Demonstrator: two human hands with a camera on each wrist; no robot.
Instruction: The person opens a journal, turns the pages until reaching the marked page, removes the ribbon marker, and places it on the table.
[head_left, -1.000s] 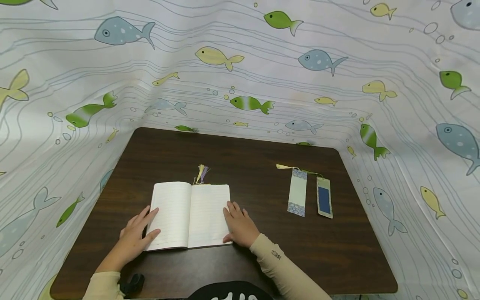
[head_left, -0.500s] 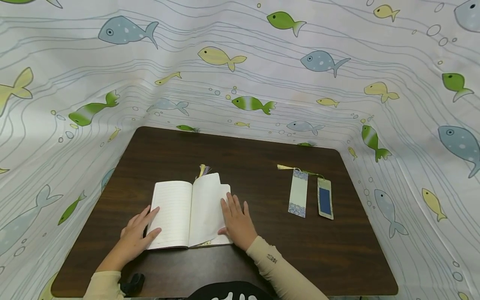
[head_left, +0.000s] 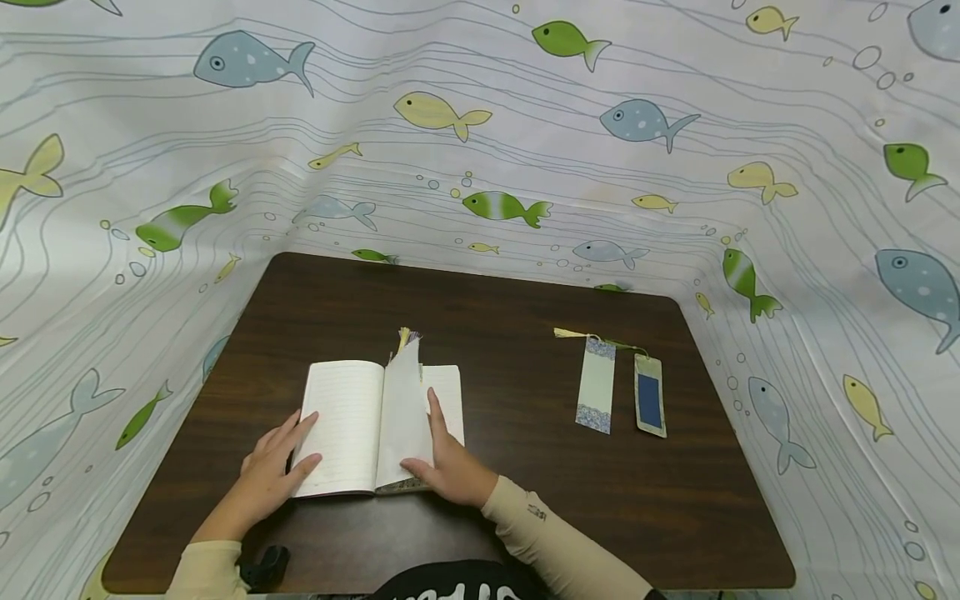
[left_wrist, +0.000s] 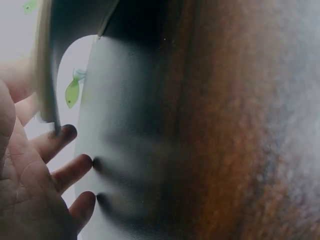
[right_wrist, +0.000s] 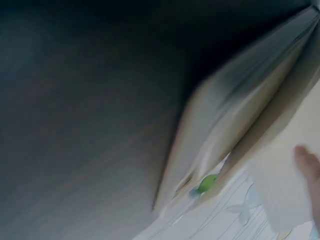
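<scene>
An open lined notebook [head_left: 341, 433] lies on the dark table. My left hand [head_left: 273, 458] rests at its left edge, thumb and index finger over the page, while other fingertips [left_wrist: 86, 202] reach the tabletop in the left wrist view. A page [head_left: 403, 425] stands partly raised near the middle of the notebook. My right hand [head_left: 457, 467] is at that page's outer edge, index finger straight and thumb across its lower part. A finger [right_wrist: 307, 162] shows against the page in the right wrist view. Tassels [head_left: 405, 336] stick out at the notebook's top; a patterned strip [head_left: 401, 486] shows under the page.
Two tasselled bookmarks lie on the right: a pale one with patterned ends [head_left: 596, 383] and one with a blue panel [head_left: 650, 396]. A black object [head_left: 266, 568] sits by the left sleeve. A fish-print curtain [head_left: 495, 125] surrounds the table [head_left: 600, 533].
The page has lifted from the right side and swung leftward toward the middle. My right hand has moved left with it, turning onto its side. The left hand stays in place.
</scene>
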